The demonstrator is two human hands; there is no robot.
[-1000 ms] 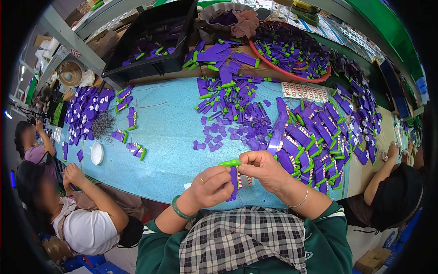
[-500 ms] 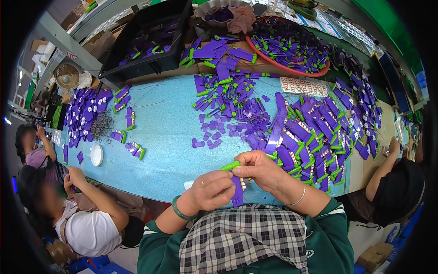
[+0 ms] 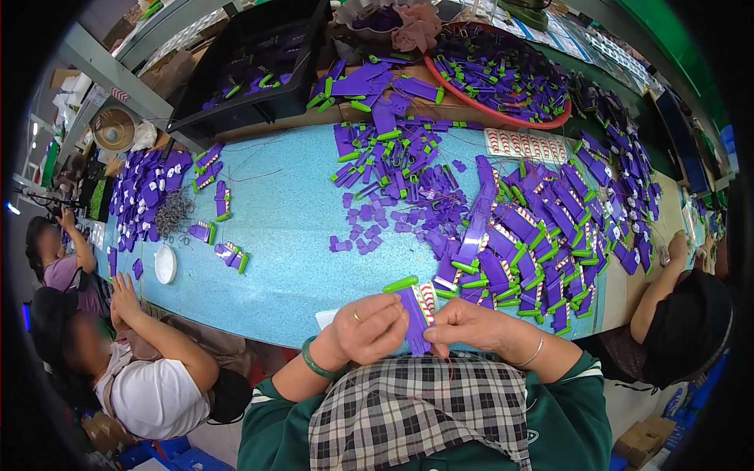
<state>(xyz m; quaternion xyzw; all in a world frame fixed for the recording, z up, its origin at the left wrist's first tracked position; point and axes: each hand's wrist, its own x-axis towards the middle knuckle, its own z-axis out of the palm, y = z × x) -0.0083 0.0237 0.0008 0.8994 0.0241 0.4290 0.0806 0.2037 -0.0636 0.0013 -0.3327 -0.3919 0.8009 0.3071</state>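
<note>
My left hand (image 3: 367, 328) is closed on a flat purple plastic part (image 3: 414, 318) with a bright green rounded end piece (image 3: 400, 284) at its top. A white strip with red slanted marks (image 3: 426, 297) shows along the part's right side. My right hand (image 3: 463, 328) pinches at the lower right edge of the same part, thumb and fingers together. A thin red wire (image 3: 450, 367) hangs below these fingertips; whether they grip it too, I cannot tell. To the right lies a big heap of similar purple and green parts (image 3: 522, 243).
Small purple pieces (image 3: 369, 224) and more green-tipped parts lie mid-table. Behind stand a black bin (image 3: 243, 114) and a red-rimmed round tray (image 3: 503, 118). A white dish (image 3: 166, 265) sits left. Co-workers sit at left (image 3: 149, 385) and right (image 3: 683, 330).
My right hand has moved down from the green end piece to the part's lower right edge. More of the purple part and its striped strip now shows. The left co-worker's hands have risen.
</note>
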